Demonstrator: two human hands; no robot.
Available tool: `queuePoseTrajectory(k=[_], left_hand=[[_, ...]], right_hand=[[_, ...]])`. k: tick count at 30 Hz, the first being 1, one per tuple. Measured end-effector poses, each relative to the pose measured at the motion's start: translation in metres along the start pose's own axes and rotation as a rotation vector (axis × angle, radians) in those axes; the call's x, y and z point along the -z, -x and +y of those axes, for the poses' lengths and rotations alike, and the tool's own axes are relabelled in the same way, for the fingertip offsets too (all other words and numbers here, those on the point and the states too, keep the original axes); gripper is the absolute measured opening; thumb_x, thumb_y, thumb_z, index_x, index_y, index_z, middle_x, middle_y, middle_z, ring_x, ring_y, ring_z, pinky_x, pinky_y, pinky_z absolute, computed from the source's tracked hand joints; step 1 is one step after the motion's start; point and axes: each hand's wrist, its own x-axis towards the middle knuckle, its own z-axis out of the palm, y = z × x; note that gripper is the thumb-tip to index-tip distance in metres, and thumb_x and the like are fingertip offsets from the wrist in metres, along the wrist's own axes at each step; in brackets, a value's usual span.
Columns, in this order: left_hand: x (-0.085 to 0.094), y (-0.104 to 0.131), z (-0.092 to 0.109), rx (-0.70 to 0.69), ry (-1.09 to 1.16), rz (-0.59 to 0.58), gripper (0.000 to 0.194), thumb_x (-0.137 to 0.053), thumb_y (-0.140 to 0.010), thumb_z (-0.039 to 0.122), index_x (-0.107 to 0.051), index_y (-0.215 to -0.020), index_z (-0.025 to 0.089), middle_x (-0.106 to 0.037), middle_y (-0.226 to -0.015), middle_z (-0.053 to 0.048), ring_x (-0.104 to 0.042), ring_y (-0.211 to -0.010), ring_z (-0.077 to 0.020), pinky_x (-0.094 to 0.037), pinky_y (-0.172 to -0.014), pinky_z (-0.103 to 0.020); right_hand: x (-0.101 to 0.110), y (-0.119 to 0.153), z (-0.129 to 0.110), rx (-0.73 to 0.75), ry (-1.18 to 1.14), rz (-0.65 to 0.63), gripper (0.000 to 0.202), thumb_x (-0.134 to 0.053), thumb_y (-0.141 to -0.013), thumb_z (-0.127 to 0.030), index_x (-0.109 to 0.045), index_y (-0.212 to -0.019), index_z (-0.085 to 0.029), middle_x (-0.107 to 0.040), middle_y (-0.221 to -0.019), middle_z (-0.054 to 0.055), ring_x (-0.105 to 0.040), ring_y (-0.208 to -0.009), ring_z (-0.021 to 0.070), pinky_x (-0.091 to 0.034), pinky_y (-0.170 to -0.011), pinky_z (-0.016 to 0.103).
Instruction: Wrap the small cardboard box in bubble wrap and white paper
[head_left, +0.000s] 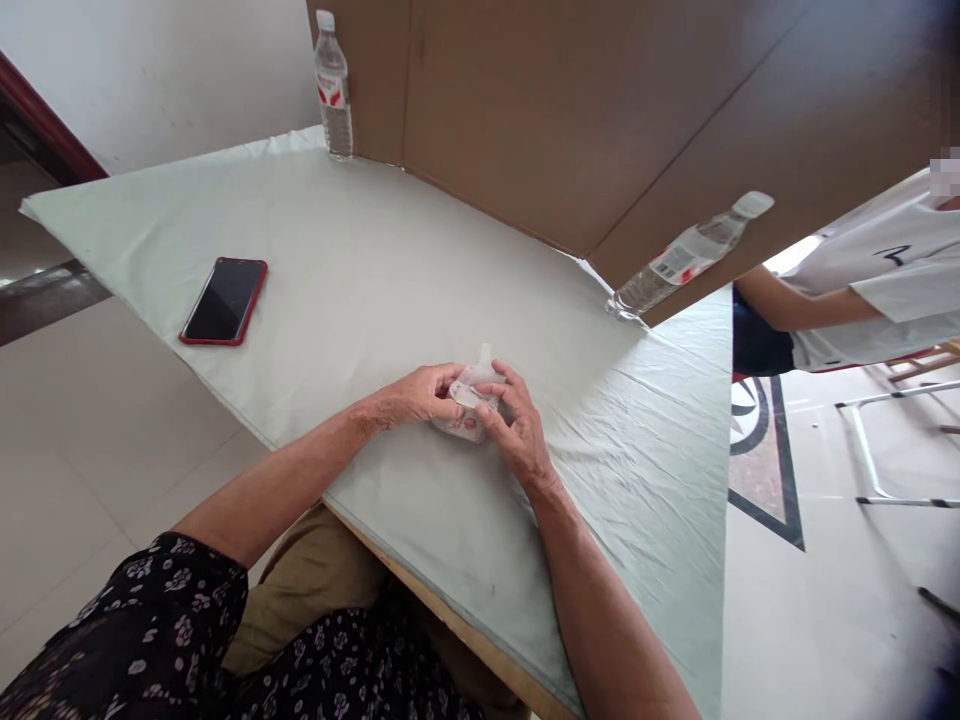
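Observation:
A small, crumpled, whitish translucent plastic bag (463, 427) with red print rests on the cloth-covered table near its front edge. My left hand (424, 393) grips its left side, thumb and fingers closed on the plastic. From the right, my right hand (520, 428) has its fingers curled round the bag's top and side. A pale strip of the plastic sticks up between the two hands. What the bag contains, if anything, cannot be made out.
A phone (225, 302) in a red case lies at the left. Brown cardboard panels (495, 110) stand along the back, with an upright water bottle (334, 95) at the left and a tilted bottle (686, 258) at the right. Beyond them is another person's arm (806, 308).

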Motion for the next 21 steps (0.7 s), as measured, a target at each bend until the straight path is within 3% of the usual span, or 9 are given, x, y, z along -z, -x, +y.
queuePoseTrajectory(k=[5,8,11,15,21], left_hand=[[0.000,-0.002,-0.003,0.013,0.032,0.005,0.045,-0.064,-0.070,0.019,-0.062,-0.115,0.015,-0.067,-0.096,-0.004,-0.064,-0.087,-0.0162,-0.047,-0.077,-0.025],[-0.001,-0.003,-0.003,0.029,0.041,0.010,0.042,-0.064,-0.070,0.020,-0.063,-0.112,0.015,-0.067,-0.094,-0.003,-0.064,-0.088,-0.0170,-0.048,-0.078,-0.026],[-0.003,-0.002,0.000,0.044,0.015,0.023,0.040,-0.065,-0.072,0.021,-0.065,-0.111,0.014,-0.068,-0.093,-0.004,-0.064,-0.088,-0.0171,-0.047,-0.077,-0.026],[-0.005,0.002,0.005,0.058,-0.036,0.084,0.038,-0.063,-0.076,0.023,-0.065,-0.114,0.015,-0.067,-0.092,-0.003,-0.061,-0.083,-0.0143,-0.044,-0.073,-0.024],[-0.002,0.004,0.006,0.055,-0.082,0.031,0.037,-0.062,-0.078,0.025,-0.066,-0.114,0.015,-0.067,-0.091,-0.002,-0.060,-0.082,-0.0136,-0.044,-0.073,-0.024]], right_hand=[[0.000,-0.001,0.000,-0.033,-0.066,-0.011,0.043,-0.061,-0.084,-0.063,-0.065,-0.104,-0.024,-0.049,-0.148,0.012,-0.045,-0.138,0.0308,-0.036,-0.112,0.049],[0.001,0.000,0.002,-0.085,-0.181,0.013,0.061,-0.067,-0.080,-0.063,-0.054,-0.127,-0.026,-0.051,-0.146,0.014,-0.060,-0.119,0.0279,-0.048,-0.100,0.045],[0.000,0.001,0.004,-0.137,-0.249,-0.007,0.082,-0.074,-0.074,-0.061,-0.042,-0.142,-0.026,-0.058,-0.134,0.014,-0.065,-0.106,0.0248,-0.052,-0.092,0.042],[-0.005,0.004,0.001,-0.157,-0.188,0.043,0.078,-0.074,-0.076,-0.055,-0.045,-0.142,-0.024,-0.067,-0.115,0.010,-0.066,-0.094,0.0215,-0.053,-0.088,0.040],[-0.009,0.006,-0.006,-0.149,-0.188,0.059,0.072,-0.071,-0.080,-0.049,-0.046,-0.142,-0.023,-0.070,-0.114,0.009,-0.067,-0.095,0.0212,-0.052,-0.089,0.039]])
